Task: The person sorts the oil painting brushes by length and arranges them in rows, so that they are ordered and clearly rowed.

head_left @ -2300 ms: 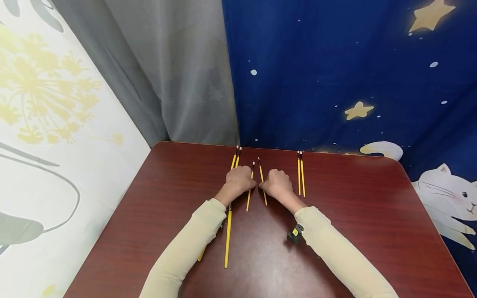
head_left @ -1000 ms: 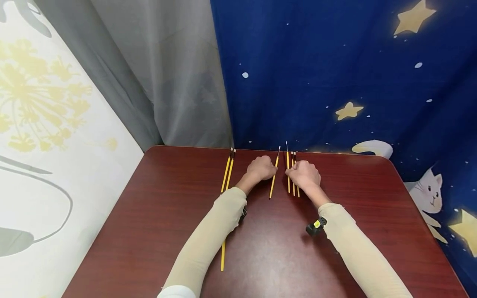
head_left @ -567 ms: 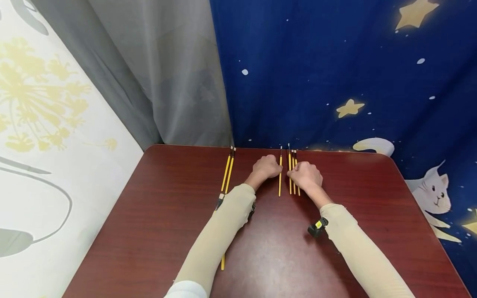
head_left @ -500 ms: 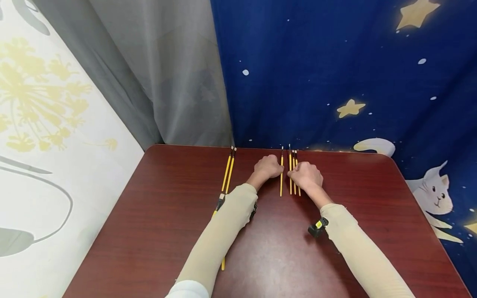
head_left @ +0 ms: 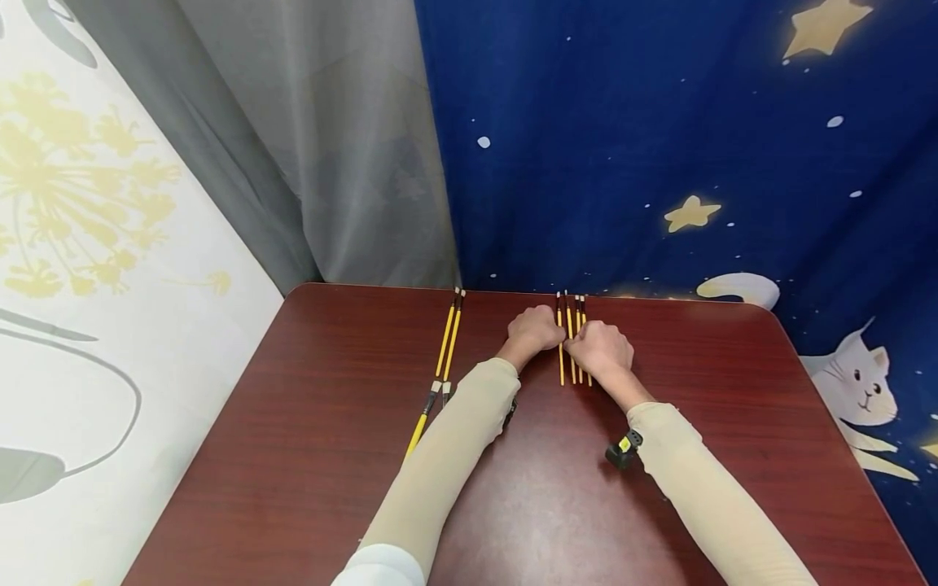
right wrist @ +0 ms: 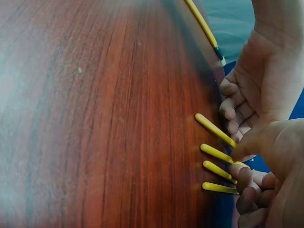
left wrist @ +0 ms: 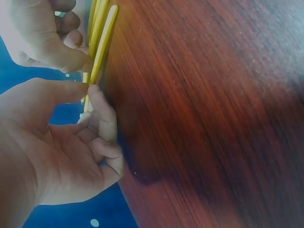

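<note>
No text, label, brand, number or sign could be read in any view.

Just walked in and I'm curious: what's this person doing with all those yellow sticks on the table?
A person is lining up thin yellow paintbrushes on a dark red table. The left hand and right hand meet at a group of four brushes near the far edge, each pinching one of them. Another pair of brushes lies to the left, with more brushes partly under the left sleeve.
</note>
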The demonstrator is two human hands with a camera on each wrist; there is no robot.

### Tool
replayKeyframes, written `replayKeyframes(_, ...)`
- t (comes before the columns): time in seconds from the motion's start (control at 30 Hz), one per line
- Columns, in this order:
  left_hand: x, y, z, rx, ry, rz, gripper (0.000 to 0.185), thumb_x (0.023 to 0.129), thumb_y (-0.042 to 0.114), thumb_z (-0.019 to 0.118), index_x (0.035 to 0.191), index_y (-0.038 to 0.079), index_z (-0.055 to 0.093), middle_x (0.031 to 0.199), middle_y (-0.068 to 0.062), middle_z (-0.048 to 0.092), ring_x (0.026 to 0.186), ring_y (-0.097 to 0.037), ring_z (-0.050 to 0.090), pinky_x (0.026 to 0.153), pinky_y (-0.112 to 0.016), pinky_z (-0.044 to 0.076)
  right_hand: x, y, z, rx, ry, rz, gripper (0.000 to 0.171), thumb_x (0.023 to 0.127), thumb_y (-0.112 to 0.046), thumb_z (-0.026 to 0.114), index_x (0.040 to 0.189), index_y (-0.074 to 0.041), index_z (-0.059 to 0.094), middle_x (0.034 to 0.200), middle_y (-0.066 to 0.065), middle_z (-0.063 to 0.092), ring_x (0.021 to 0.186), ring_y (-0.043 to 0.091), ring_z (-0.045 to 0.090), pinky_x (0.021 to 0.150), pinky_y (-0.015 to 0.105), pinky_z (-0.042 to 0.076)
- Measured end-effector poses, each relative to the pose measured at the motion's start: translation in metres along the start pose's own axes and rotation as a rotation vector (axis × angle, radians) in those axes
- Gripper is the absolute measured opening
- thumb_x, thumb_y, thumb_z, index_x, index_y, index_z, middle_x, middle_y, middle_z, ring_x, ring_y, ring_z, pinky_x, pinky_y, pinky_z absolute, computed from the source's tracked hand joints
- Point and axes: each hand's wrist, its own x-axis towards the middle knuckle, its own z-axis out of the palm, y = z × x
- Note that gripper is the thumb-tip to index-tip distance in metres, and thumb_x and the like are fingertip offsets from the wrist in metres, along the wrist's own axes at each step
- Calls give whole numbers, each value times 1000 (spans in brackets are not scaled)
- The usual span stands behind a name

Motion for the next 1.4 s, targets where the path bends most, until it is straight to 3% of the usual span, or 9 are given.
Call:
replayKeyframes(0.43, -11, 11, 4, 57, 76, 15, 19, 91, 38, 71, 82, 21, 70, 94, -1, 74, 81, -21, 67, 71, -40, 56, 0, 0, 2, -18, 15, -34, 25, 81, -20, 61, 57, -22, 56, 71, 9, 68, 72, 36, 67, 60, 48, 50)
replayKeyframes(0.83, -9, 10, 8, 48, 104, 25, 21, 94, 35, 67, 80, 20, 69, 84, -1, 70, 74, -21, 65, 64, -37, 53, 0, 0, 3, -24, 18, -55, 28, 80, -21, 62, 55, -23, 52, 65, 6, 64, 65, 32, 64, 56, 44, 47)
replayKeyframes(1.1, -6, 8, 9, 35, 98, 22, 26, 99, 37, 64, 80, 19, 69, 82, -2, 70, 74, -21, 66, 64, -37, 53, 1, 1, 2, -25, 21, -61, 35, 88, -30, 63, 55, -22, 55, 66, 7, 65, 66, 32, 65, 56, 44, 47)
replayKeyframes(1.4, -10, 8, 10, 21, 124, 15, 28, 102, 39, 61, 84, 18, 67, 90, -2, 72, 79, -20, 66, 69, -38, 55, 0, 2, 2, -5, 26, -67, 41, 91, -33, 63, 53, -23, 56, 63, 7, 65, 68, 34, 66, 56, 45, 48)
